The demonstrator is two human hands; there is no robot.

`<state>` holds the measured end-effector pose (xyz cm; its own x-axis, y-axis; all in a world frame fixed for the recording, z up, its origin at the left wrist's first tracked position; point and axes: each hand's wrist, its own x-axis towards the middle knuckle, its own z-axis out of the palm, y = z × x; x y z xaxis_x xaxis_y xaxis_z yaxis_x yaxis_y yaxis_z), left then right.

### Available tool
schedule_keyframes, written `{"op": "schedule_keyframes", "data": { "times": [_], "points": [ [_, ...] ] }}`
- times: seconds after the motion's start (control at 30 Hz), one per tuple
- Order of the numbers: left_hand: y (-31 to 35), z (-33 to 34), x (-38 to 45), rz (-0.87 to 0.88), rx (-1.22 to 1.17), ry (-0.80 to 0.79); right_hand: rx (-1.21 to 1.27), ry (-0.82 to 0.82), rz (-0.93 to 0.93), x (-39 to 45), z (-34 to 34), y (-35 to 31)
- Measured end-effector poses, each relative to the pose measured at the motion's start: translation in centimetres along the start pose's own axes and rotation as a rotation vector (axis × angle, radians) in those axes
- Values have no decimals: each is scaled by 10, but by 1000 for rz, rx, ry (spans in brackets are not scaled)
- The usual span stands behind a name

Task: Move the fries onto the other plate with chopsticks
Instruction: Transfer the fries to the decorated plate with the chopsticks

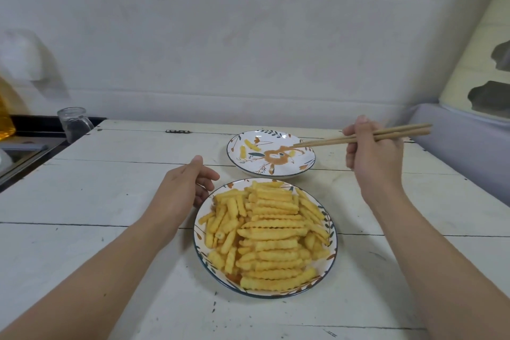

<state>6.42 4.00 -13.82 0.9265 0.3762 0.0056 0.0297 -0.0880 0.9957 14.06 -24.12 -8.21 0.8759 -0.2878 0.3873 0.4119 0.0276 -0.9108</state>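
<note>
My right hand (372,154) grips the chopsticks (364,136). Their tips hang over the far plate (237,157), where two or three fries (248,145) lie. I cannot tell if the tips hold a fry. My left hand (185,188) rests by the rim of the near plate (197,240), fingers loosely curled, holding nothing. The big pile of fries (267,232) sits there. I think I should bring the tips back low, pinch one top fry in its middle and lift slowly. The plates sit near each other on the white table (96,201), with bare room between them. A glass (73,123) stands well away at the left.
</note>
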Motion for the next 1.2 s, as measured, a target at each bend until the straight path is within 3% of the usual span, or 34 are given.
{"op": "schedule_keyframes", "data": {
  "times": [0.2, 0.4, 0.47, 0.57, 0.7, 0.8, 0.9, 1.03, 1.13, 1.2],
  "points": [
    [0, 1, 0, 3, -5, 4, -141, -52, 37, 7, 12, 30],
    [0, 1, 1, 2, -9, 6, -337, -123, -111, 7, 25, 45],
    [0, 0, 1, 4, -8, 5, -290, -61, -95, 7, 24, 39],
    [1, 0, 0, -1, -2, 2, -18, 14, 19, 5, 20, 9],
    [1, 0, 0, -8, 0, 4, 299, -277, 133, -15, 11, -34],
    [1, 0, 0, -14, 0, -2, 290, -514, 159, -35, 11, -45],
    [1, 0, -1, -12, 0, -1, 199, -583, 120, -42, 16, -44],
    [1, 0, -1, -9, 1, -4, 214, -521, 69, -40, 13, -48],
    [0, 0, 0, -5, -6, -10, 344, -372, 97, -26, 9, -52],
    [0, 0, 1, 1, -7, -13, 243, -278, 61, -9, 16, -48]
  ]
}}
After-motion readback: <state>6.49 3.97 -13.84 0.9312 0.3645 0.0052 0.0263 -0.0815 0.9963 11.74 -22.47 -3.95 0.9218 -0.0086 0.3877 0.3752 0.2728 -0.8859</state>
